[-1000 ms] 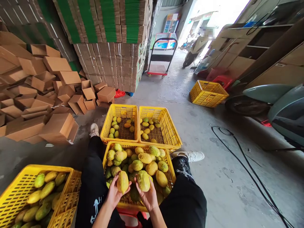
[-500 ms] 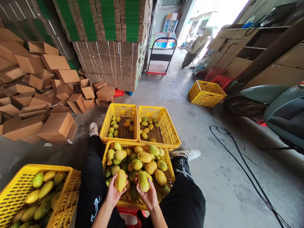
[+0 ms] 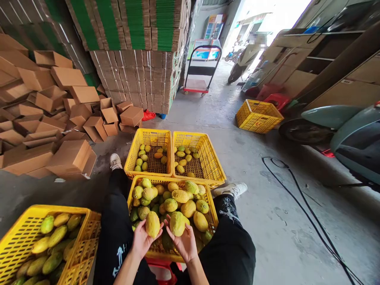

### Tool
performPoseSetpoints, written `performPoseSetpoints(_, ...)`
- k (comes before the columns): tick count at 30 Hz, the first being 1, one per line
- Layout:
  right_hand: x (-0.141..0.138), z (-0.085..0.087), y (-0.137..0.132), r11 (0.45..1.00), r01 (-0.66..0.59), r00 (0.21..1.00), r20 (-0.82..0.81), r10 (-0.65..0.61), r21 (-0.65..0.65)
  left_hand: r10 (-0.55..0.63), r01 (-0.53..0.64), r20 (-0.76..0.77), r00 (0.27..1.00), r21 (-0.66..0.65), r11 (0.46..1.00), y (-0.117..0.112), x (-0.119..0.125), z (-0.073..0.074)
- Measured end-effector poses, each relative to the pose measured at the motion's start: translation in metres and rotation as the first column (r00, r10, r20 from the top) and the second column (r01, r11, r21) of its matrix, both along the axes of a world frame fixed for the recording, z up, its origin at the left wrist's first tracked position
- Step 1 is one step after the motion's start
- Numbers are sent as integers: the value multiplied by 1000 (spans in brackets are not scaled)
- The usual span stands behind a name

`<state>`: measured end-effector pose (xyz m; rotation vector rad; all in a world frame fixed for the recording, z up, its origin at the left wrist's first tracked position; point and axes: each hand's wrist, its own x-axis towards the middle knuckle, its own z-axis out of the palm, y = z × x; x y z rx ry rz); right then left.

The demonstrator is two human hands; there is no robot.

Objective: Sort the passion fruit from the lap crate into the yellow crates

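Observation:
Between my knees stands a yellow plastic crate (image 3: pixel 214 213) heaped with yellow and green papayas (image 3: pixel 188 208). Just over its near side, my left hand (image 3: pixel 141 240) is closed around a yellow papaya (image 3: pixel 152 225). My right hand (image 3: pixel 187 244) grips a yellow-green papaya (image 3: pixel 177 224) level with it. The two fruits are a short way apart, both held upright. Beyond this crate, a left crate (image 3: pixel 128 166) and a right crate (image 3: pixel 218 166) stand side by side, each with papayas spread on its bottom.
At lower left, another yellow crate (image 3: pixel 18 229) holds longer greenish papayas (image 3: pixel 52 263). Cardboard boxes (image 3: pixel 69 156) are piled at left before stacked flat cartons (image 3: pixel 133 75). A hand trolley (image 3: pixel 197 85), a yellow crate (image 3: pixel 258 118), a black cable (image 3: pixel 303 202) and a scooter (image 3: pixel 353 146) are farther off.
The left papaya has shifted slightly right and been turned in my fingers. The right papaya has moved slightly left and up, also turned. Both stay in my hands.

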<state>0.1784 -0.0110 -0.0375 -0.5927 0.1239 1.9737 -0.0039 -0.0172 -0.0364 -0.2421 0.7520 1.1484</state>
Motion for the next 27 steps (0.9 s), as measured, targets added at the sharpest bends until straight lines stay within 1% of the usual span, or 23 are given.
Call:
performPoseSetpoints(2, 0, -2, 0, 1000, -14, 1000, -13, 13, -22, 0, 0, 0, 1000, -4, 1000, 0, -1, 2)
performPoseSetpoints(5, 1, -5, -1, 999, -9, 1000, -27, 8, -49, -44, 44, -3, 999, -40, 998, 0, -3, 6)
performPoseSetpoints(9, 1, -2, -2, 999, -8, 998, -58, 6, -38, -70, 64, -76, 995, -82, 995, -1, -2, 10)
performPoseSetpoints(14, -2, 1, -2, 999, -17, 1000, -26, 16, -46, -89, 81, -120, 989, -71, 994, -1, 0, 13)
performPoseSetpoints(19, -4, -2, -3, 999, -21, 999, 44, 23, -46, -114, 111, -102, 988, -29, 993, 1, 0, 15)
performPoseSetpoints(23, -5, -2, -3, 1000, -19, 998, 66, 20, -24, -64, 60, -73, 995, -57, 997, 2, 1, 14)
performPoseSetpoints(27, -3, -1, -2, 1000, -25, 1000, 4, 25, -17, -1, 0, -4, 1000, -30, 1000, 1, 0, 5)
